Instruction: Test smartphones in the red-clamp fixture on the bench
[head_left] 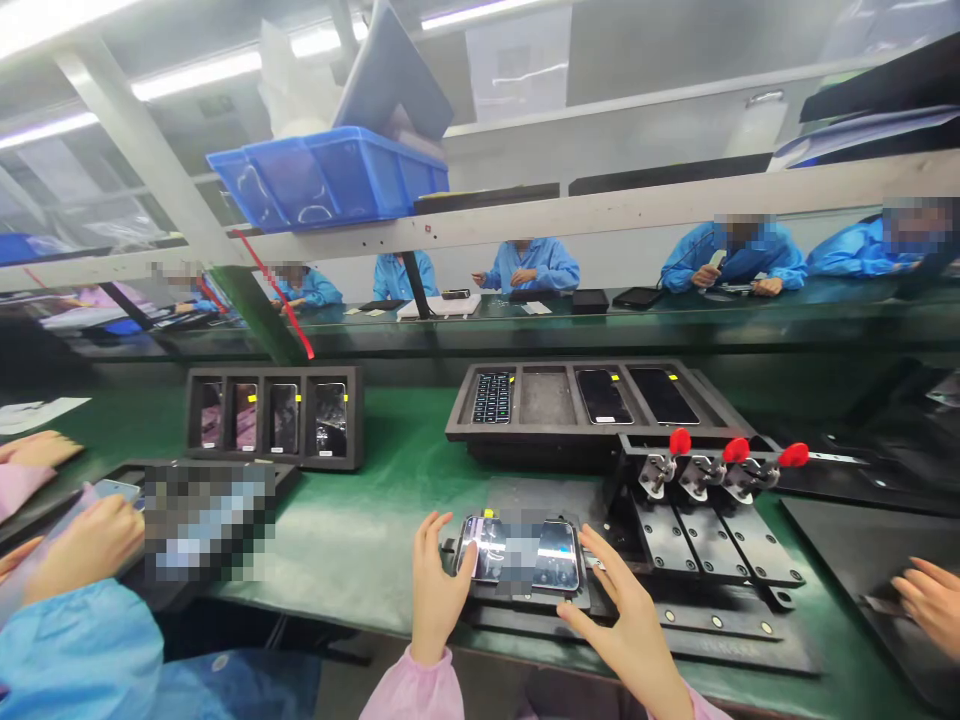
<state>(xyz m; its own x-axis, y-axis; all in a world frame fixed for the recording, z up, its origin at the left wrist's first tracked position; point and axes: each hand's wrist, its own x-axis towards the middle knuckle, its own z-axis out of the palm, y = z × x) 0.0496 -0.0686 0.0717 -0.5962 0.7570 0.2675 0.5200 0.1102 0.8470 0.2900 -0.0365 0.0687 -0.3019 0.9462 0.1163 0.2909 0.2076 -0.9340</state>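
A smartphone (517, 553) with a glossy, partly blurred face lies flat on a dark metal fixture plate (525, 500). My left hand (442, 590) presses its fingers against the phone's left edge. My right hand (622, 630) reaches the lower right corner, with the fingertips on the right edge and the thumb below the phone. Both hands appear to hold it between them. Just right of my right hand stands a black jig with several red-knobbed metal clamps (720, 465).
Two black foam trays hold phones or screens (274, 417) (592, 400) on the green bench mat (360, 540). A co-worker's hands (82, 540) work at the left, another hand (930, 600) at the right. Workers in blue sit across the bench.
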